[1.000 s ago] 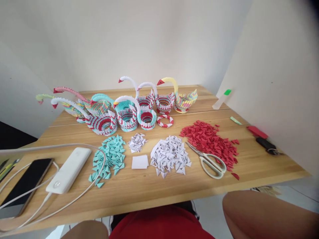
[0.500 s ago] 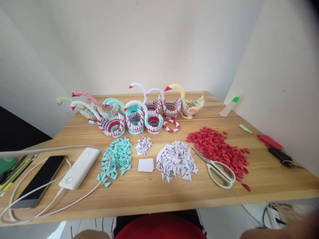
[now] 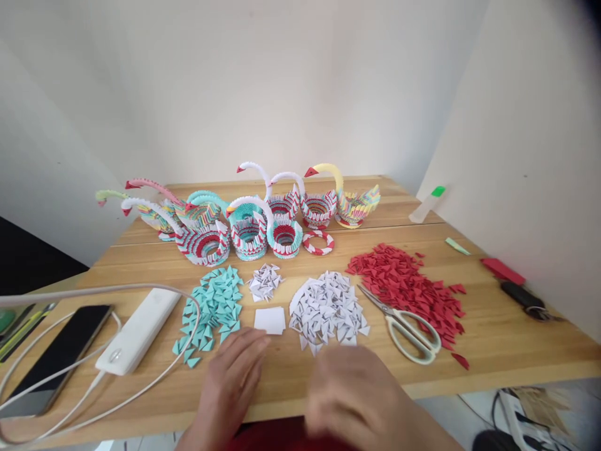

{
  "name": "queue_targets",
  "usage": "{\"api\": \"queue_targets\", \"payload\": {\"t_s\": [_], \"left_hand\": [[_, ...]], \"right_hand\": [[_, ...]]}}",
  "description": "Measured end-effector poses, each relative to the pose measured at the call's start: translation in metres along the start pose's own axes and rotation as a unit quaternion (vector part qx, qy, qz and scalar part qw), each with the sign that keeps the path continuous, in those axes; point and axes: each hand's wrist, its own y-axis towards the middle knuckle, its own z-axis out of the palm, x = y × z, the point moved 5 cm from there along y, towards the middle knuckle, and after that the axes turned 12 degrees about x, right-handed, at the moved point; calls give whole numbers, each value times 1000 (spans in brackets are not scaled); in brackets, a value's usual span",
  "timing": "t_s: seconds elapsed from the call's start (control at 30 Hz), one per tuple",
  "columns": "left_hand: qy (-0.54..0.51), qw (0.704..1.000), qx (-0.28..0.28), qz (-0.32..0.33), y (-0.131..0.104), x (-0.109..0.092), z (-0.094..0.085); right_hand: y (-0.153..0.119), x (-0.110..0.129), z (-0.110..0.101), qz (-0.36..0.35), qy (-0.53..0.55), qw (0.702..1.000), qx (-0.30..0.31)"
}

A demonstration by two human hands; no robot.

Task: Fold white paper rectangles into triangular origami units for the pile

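My left hand (image 3: 233, 378) is over the front of the table, its fingers stretched forward with the tips by a small stack of white paper slips (image 3: 270, 321). Nothing shows in it. My right hand (image 3: 352, 391) is in front of the pile of white folded paper triangles (image 3: 328, 307); it looks curled but is smeared by motion, so what it may hold is hidden. Left of the slips lies a pile of turquoise paper triangles (image 3: 213, 300). A smaller pile of white triangles (image 3: 265, 282) lies behind the slips.
Several folded-paper swans (image 3: 204, 243) stand at the back, beside a red-and-white paper ring (image 3: 318, 242). Scissors (image 3: 408, 329) lie against red paper triangles (image 3: 404, 282). A phone (image 3: 56, 357), power bank (image 3: 138, 332) and looped white cable (image 3: 162, 376) occupy the left.
Both my hands have come up from below the table edge to above its front part. The view has shifted slightly; the things on the table lie as before.
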Motion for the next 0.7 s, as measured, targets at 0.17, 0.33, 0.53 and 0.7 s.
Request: {"api": "queue_targets", "payload": {"t_s": [0.17, 0.33, 0.53, 0.7], "left_hand": [[20, 998, 25, -50, 5, 39, 21], [18, 995, 78, -65, 11, 53, 28], [31, 992, 88, -82, 15, 55, 33], [39, 992, 82, -86, 17, 50, 30]], "right_hand": [[51, -66, 19, 72, -109, 991, 0], [76, -80, 39, 72, -163, 981, 74], [81, -87, 46, 74, -176, 976, 106], [78, -90, 48, 74, -159, 978, 112]]}}
